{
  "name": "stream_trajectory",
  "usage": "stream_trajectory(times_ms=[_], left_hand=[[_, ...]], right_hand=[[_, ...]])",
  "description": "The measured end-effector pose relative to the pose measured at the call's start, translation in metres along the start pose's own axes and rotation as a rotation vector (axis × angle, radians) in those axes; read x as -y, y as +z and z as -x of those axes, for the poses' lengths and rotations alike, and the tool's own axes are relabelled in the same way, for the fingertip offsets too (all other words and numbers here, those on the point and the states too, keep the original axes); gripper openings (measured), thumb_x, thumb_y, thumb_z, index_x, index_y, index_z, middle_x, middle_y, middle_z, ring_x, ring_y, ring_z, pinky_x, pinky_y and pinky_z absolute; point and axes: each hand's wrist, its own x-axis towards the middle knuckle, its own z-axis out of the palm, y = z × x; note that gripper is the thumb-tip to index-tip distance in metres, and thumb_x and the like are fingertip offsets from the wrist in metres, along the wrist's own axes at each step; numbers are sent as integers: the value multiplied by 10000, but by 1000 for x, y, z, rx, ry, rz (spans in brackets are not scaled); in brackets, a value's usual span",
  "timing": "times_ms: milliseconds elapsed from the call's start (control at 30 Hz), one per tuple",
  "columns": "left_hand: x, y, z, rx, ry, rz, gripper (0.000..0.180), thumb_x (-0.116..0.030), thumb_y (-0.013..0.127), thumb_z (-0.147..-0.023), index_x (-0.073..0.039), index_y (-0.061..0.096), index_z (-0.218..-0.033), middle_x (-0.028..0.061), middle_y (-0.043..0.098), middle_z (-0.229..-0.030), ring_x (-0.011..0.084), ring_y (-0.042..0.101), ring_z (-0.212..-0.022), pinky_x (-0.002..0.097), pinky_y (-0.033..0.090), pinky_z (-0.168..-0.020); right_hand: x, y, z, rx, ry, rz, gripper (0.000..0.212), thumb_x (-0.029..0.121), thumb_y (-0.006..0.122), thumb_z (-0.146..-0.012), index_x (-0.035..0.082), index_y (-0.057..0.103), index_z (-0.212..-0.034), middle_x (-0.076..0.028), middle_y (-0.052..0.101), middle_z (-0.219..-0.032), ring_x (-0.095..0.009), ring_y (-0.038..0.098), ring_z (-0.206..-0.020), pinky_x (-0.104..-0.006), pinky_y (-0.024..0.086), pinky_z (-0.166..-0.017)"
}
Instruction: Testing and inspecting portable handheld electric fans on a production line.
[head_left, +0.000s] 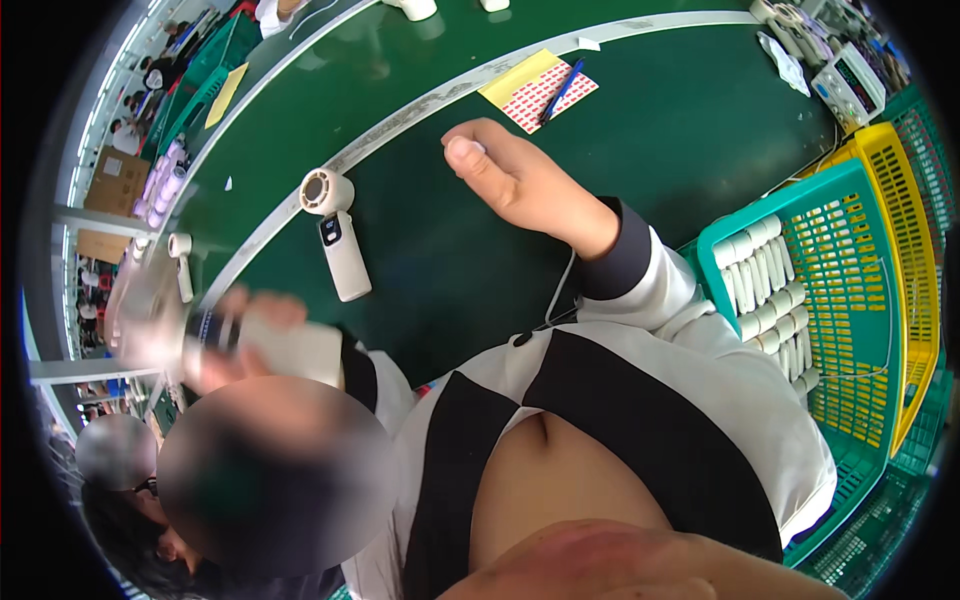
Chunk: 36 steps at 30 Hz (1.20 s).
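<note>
My left hand (245,335), smeared by motion, is closed around a white object with a dark band (300,352) at the left. The blur hides its exact kind. My right hand (525,185) is raised over the green table, fingers curled and thumb pressed to the index finger. A tiny pale spot shows by the thumb tip; I cannot make out what it is. Between the hands, a white handheld fan (346,262) with a round head and small dark display lies on the table. Beyond my right hand, a sheet of red labels (530,100) has a blue pen (562,92) across it.
At the right, a green basket (860,300) holds rows of white fans (760,285), beside a yellow basket (920,300). A metered device (848,88) stands at the far right. Another white fan (183,268) sits beyond the pale rail (420,100). A person (140,520) is close at the lower left.
</note>
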Motion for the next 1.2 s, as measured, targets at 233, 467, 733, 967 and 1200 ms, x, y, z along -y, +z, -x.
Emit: stream_trajectory(times_ms=[233, 467, 733, 967, 1200], left_hand=[[-11, 2, 39, -56, 992, -173, 288, -213, 486, -868, -27, 371, -1056, 178, 378, -1051, 225, 415, -747, 308, 324, -659], [-9, 28, 26, 106, 916, -203, 364, -143, 483, -832, 68, 293, -1059, 184, 380, -1061, 206, 390, -715, 309, 326, -618], [-9, 8, 35, 56, 997, -460, 386, -172, 460, -844, 46, 325, -1133, 186, 359, -1098, 231, 424, -737, 334, 344, -608], [4, 14, 29, 52, 830, -197, 425, -271, 493, -878, 6, 336, -1159, 178, 430, -1047, 266, 479, -732, 349, 405, -608], [46, -14, -9, -8, -457, 154, 420, -305, 340, -946, 70, 437, -1106, 215, 546, -968, 304, 598, -749, 371, 531, -569]], right_hand=[[-6, 7, 3, 195, -168, 152, 417, 345, 388, -971, -36, 553, -1010, -162, 565, -925, -272, 556, -868, -317, 434, -796], [-11, 9, 0, 296, -122, 239, 316, 274, 445, -952, -7, 583, -908, -140, 577, -836, -288, 565, -784, -340, 452, -724], [-9, 11, 2, 179, -182, 272, 309, 272, 478, -944, -4, 603, -883, -127, 585, -782, -268, 574, -726, -320, 458, -676], [-3, 9, 2, 160, -120, 246, 343, 299, 455, -955, -6, 573, -853, -102, 553, -746, -229, 540, -690, -311, 442, -650], [2, 14, 5, 167, -94, -43, 329, 304, 443, -957, 0, 515, -855, -116, 519, -681, -246, 511, -642, -333, 421, -614]])
